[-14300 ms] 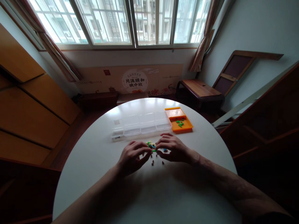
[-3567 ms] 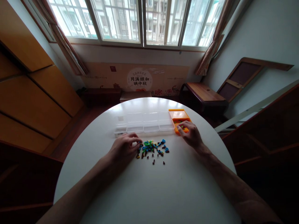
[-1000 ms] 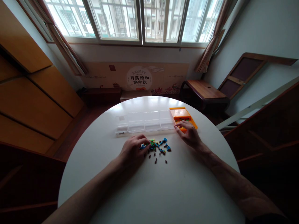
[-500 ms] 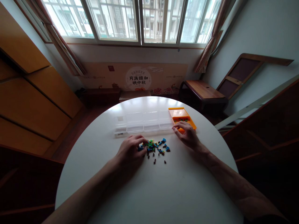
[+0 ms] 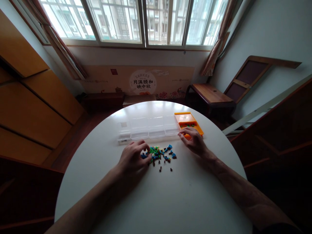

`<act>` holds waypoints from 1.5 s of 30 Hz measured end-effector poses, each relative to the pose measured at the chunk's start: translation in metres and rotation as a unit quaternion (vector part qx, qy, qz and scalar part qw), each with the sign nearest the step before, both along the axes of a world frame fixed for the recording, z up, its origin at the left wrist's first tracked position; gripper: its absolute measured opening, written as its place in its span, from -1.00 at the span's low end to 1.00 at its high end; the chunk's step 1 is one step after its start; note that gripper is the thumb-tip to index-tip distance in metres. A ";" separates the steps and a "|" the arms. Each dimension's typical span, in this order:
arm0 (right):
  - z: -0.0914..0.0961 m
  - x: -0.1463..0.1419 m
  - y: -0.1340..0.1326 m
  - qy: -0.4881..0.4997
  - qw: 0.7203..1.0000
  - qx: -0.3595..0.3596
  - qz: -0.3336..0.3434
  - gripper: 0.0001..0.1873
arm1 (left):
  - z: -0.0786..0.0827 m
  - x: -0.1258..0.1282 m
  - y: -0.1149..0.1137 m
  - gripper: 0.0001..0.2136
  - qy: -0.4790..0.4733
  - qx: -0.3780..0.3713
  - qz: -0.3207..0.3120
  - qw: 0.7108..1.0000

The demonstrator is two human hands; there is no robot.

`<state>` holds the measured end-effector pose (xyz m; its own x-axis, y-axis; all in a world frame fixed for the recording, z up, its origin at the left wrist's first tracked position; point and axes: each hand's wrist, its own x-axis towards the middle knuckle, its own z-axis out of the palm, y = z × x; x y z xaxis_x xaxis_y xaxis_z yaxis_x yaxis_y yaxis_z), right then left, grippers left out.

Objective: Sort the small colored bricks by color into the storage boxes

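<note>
Fingers [image 5: 144, 150] of our left hand [image 5: 131, 160] still curl over the brick pile [image 5: 161, 154], grip unclear; right hand [image 5: 194, 143] stays spread at orange tray [image 5: 182, 114]

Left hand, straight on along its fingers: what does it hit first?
The pile of small coloured bricks. The left hand points right and slightly away from the person. Its fingertips are at the pile's left edge and seem to touch it, though contact is hard to confirm from this view.

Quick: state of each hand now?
Left hand: curled at the bricks; hold cannot be told.
Right hand: curled over the orange tray; cannot be told.
</note>
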<state>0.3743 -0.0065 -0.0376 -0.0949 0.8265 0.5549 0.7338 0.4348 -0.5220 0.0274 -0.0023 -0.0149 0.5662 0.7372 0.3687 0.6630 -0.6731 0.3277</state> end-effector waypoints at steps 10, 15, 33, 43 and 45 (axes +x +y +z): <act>0.002 -0.003 -0.002 0.001 1.000 0.015 -0.001 -0.84 | -0.002 -0.001 -0.001 -0.97 -0.025 -0.007 -0.019 0.999; 0.015 -0.018 -0.014 -0.012 0.996 0.057 0.074 -0.91 | 0.002 0.007 -0.005 -0.88 -0.153 -0.108 -0.060 0.981; 0.010 -0.058 -0.033 -0.067 0.970 0.136 0.192 -0.93 | 0.004 0.039 -0.019 -0.69 -0.289 -0.254 -0.074 0.920; 0.009 -0.058 -0.033 -0.071 0.967 0.155 0.188 -0.91 | 0.001 0.040 -0.020 -0.68 -0.287 -0.257 -0.082 0.919; 0.009 -0.059 -0.033 -0.071 0.967 0.153 0.190 -0.87 | 0.001 0.040 -0.021 -0.69 -0.286 -0.258 -0.084 0.919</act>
